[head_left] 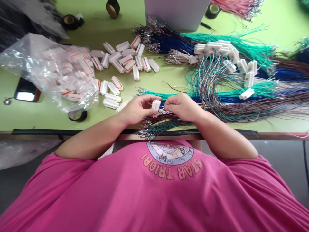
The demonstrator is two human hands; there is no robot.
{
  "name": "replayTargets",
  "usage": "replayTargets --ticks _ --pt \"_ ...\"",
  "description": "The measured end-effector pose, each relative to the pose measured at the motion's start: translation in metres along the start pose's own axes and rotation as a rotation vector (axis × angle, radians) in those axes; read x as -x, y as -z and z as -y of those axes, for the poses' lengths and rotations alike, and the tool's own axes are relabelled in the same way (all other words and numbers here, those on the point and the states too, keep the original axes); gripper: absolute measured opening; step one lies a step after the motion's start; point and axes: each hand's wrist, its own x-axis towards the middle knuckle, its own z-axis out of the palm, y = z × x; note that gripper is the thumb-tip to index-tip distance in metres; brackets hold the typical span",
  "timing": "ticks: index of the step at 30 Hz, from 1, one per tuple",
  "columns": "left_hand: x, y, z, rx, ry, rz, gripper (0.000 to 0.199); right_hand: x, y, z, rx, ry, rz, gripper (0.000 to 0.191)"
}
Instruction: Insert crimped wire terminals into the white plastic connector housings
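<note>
A white plastic connector (155,108) is pinched between the thumb and fingers of my left hand (138,109), near the table's front edge. Just to its right, my right hand (182,106) has its fingers pressed together on what looks like a thin wire, close to the connector but apart from my left hand. Under and behind both hands run bundles of green, blue and brown wires (217,112) with metal terminals. Below my left hand lie the terminal ends (145,129) of a dark green bundle.
Loose white connectors (125,53) and a clear bag (60,74) of more lie at the left. Wired connectors (217,48) rest on bundles at the right. A grey box (176,14), tape rolls (112,8) and a phone (27,91) are also on the green table (96,32).
</note>
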Motion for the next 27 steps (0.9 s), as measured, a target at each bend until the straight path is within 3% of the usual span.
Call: replayTargets --ticks 7,14,19,27 --pt "-0.0010 0.0001 0.0017 0.013 0.002 -0.025 0.055 -0.0025 -0.0092 0.0003 -0.094 0.002 -0.037 0.016" --pt "0.0009 -0.0025 0.0048 0.000 -0.086 -0.044 0.056 -0.0022 -0.0034 -0.0009 -0.162 -0.041 -0.007 0.016" --pt "0.0009 -0.0020 0.0050 -0.006 -0.080 -0.084 0.058 -0.0017 -0.0048 -0.0002 -0.097 0.025 -0.050 0.016" --pt "-0.0003 -0.0061 0.0050 0.012 -0.074 -0.064 0.057 -0.0054 -0.0043 -0.0033 -0.284 -0.085 0.064 0.014"
